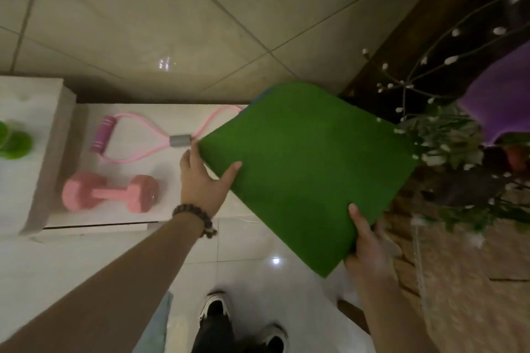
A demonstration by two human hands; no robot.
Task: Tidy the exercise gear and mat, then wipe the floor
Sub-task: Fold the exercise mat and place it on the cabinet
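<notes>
A home interior, seemingly a living area: glossy tiled floor [160, 26], low white shelf [177, 178] bearing a pink dumbbell [110, 192] and resistance band [149, 135], budding branches [436, 71] beside dark wooden furniture [401, 46].

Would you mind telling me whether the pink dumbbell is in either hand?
No, the dumbbell lies on the white surface while both the left hand and right hand grip the green mat.

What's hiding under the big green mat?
The green mat, gripped by the left hand and right hand, covers one end of the pink stretchy band and part of the white shelf. Anything else underneath is hidden.
</notes>
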